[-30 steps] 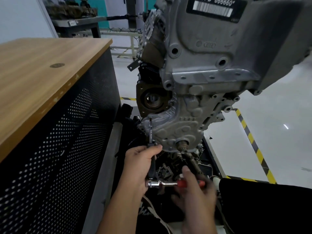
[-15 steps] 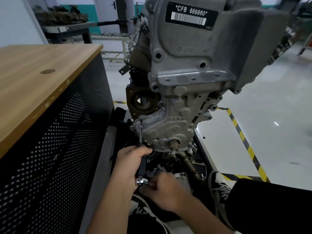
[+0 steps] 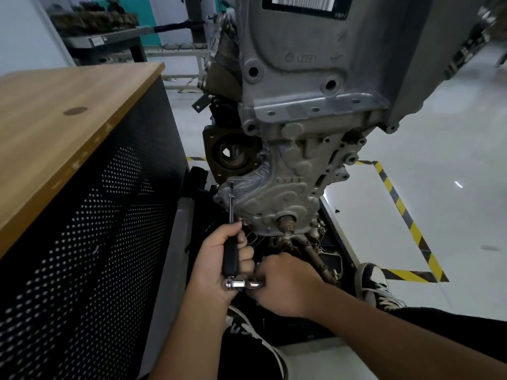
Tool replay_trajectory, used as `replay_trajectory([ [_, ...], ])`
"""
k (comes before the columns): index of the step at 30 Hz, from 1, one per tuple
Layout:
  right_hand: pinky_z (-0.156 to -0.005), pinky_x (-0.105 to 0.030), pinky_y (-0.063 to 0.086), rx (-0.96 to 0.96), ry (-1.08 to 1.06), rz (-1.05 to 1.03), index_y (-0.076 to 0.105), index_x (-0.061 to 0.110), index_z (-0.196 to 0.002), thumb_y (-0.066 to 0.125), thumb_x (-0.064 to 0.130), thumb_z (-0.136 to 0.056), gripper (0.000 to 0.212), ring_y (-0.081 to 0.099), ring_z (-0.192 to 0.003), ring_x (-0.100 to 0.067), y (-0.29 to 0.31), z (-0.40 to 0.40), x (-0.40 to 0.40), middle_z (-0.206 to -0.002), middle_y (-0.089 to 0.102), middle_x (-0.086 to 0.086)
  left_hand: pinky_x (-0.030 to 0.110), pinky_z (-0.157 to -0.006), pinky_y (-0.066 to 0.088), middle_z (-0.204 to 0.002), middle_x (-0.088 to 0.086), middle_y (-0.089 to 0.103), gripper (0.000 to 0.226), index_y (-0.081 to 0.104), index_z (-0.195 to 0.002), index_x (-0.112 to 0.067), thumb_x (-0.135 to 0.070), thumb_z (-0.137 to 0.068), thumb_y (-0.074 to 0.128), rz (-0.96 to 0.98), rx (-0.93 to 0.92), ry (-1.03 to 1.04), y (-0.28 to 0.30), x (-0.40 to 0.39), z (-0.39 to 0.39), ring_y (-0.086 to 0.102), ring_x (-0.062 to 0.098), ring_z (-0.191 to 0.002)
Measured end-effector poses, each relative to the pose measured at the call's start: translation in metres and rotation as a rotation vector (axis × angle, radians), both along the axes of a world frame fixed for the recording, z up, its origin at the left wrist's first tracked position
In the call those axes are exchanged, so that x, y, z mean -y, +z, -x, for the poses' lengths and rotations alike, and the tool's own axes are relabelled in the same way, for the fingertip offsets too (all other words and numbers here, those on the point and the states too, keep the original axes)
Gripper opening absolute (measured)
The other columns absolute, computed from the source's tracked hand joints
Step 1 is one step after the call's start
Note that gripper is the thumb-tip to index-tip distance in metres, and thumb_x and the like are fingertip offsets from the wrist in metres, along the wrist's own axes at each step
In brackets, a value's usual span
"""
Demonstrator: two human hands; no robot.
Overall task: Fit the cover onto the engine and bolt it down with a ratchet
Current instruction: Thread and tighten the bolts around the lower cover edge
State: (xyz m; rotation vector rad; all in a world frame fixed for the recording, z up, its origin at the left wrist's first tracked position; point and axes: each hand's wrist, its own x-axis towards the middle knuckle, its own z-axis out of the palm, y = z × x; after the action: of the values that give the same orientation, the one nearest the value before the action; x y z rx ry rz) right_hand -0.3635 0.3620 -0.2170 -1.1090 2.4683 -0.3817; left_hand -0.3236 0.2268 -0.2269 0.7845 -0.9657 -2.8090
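Observation:
A grey cast cover (image 3: 277,185) sits against the lower front of the engine (image 3: 315,78), which hangs on a stand. A long thin extension bar (image 3: 231,204) runs from a bolt at the cover's left edge down into a black grip. My left hand (image 3: 219,259) holds that black grip. The chrome ratchet head (image 3: 234,283) sits at the grip's lower end. My right hand (image 3: 282,283) is curled round the ratchet handle, which it hides.
A wood-topped cabinet (image 3: 68,127) with black perforated sides stands close on the left. Yellow-black floor tape (image 3: 397,204) marks the stand's area on the right. My shoes (image 3: 375,286) and dark trousers are below the hands. A shelf of parts stands at the far back left.
My right hand has swung the ratchet handle leftward, toward my left hand; its red part is now hidden. The view has moved closer to the engine. The left hand keeps its hold on the black grip.

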Motion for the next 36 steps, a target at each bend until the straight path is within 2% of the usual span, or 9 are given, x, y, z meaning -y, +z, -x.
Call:
replay_trajectory([
  [3,-0.070,-0.032,0.051,-0.074,0.070,-0.039,0.062,0.016,-0.085,0.058,0.044,-0.086,0.028,0.067,-0.086,-0.028,0.004,0.004,0.001,-0.089,0.067,-0.001,0.016,-0.030,0.021,-0.057,-0.004,0.027,0.030,0.050,-0.059,-0.014,-0.026,-0.072,0.074,0.085,0.020,0.022,0.000,0.000,0.000,0.024,0.007,-0.036],
  [5,-0.064,-0.033,0.048,-0.227,0.186,-0.097,0.047,0.017,-0.073,0.058,0.040,-0.084,0.027,0.058,-0.069,-0.025,0.028,0.013,-0.004,-0.076,0.056,0.002,0.017,-0.032,0.025,-0.053,-0.002,0.032,0.031,0.051,-0.059,-0.015,-0.028,-0.069,0.077,0.130,0.026,0.031,-0.001,-0.002,0.001,0.028,0.009,-0.036],
  [9,-0.054,-0.027,0.041,-0.413,0.322,-0.116,0.038,0.023,-0.064,0.056,0.035,-0.082,0.028,0.047,-0.056,-0.018,0.062,0.022,-0.009,-0.065,0.046,0.005,0.029,-0.052,0.030,-0.057,0.003,0.042,0.032,0.054,-0.057,-0.017,-0.030,-0.066,0.082,0.158,0.076,0.060,-0.005,-0.008,0.003,0.037,0.020,-0.050],
  [13,-0.069,-0.033,0.053,-0.121,0.241,-0.085,0.043,0.022,-0.066,0.049,0.050,-0.088,0.037,0.064,-0.076,-0.026,0.029,0.011,-0.007,-0.069,0.050,0.006,0.017,-0.034,0.023,-0.049,-0.004,0.027,0.033,0.049,-0.056,-0.017,-0.027,-0.065,0.079,0.081,0.050,0.053,-0.003,-0.008,0.002,0.023,0.009,-0.036],
  [18,-0.067,-0.032,0.051,-0.099,0.159,0.081,0.048,0.026,-0.061,0.034,0.062,-0.075,0.041,0.065,-0.074,-0.020,-0.007,0.009,-0.007,-0.065,0.054,0.006,0.016,-0.030,0.022,-0.053,-0.004,0.030,0.031,0.052,-0.057,-0.018,-0.018,-0.075,0.077,0.161,0.082,0.098,-0.004,-0.006,-0.001,0.024,0.008,-0.034],
  [21,-0.072,-0.034,0.054,-0.047,0.222,0.040,0.052,0.027,-0.067,0.037,0.065,-0.083,0.045,0.066,-0.077,-0.018,0.003,0.013,-0.008,-0.072,0.059,0.006,0.015,-0.032,0.023,-0.049,-0.004,0.032,0.034,0.050,-0.059,-0.016,-0.021,-0.081,0.075,0.210,0.116,0.093,-0.002,-0.007,0.001,0.025,0.009,-0.033],
  [26,-0.064,-0.033,0.050,-0.285,0.347,-0.069,0.046,0.023,-0.065,0.048,0.062,-0.093,0.048,0.057,-0.066,-0.020,0.036,0.022,-0.019,-0.065,0.050,0.007,0.019,-0.040,0.035,-0.051,-0.001,0.055,0.044,0.069,-0.066,-0.014,-0.053,-0.086,0.068,0.409,0.166,0.117,0.007,0.004,0.011,0.049,0.012,-0.037],
  [32,-0.059,-0.031,0.042,-0.374,0.346,-0.080,0.040,0.025,-0.063,0.046,0.058,-0.097,0.048,0.052,-0.064,-0.019,0.050,0.014,-0.029,-0.067,0.049,0.006,0.019,-0.039,0.030,-0.047,0.002,0.043,0.049,0.057,-0.052,-0.015,-0.044,-0.091,0.061,0.395,0.191,0.198,0.016,0.003,0.032,0.038,0.017,-0.033],
  [36,-0.064,-0.031,0.037,-0.306,0.335,-0.060,0.039,0.026,-0.061,0.046,0.059,-0.096,0.048,0.047,-0.063,-0.017,0.047,0.011,-0.050,-0.064,0.042,0.008,0.028,-0.052,0.033,-0.049,0.002,0.049,0.047,0.058,-0.049,-0.016,-0.043,-0.087,0.065,0.476,0.273,0.227,0.015,-0.015,0.026,0.043,0.021,-0.047],
])
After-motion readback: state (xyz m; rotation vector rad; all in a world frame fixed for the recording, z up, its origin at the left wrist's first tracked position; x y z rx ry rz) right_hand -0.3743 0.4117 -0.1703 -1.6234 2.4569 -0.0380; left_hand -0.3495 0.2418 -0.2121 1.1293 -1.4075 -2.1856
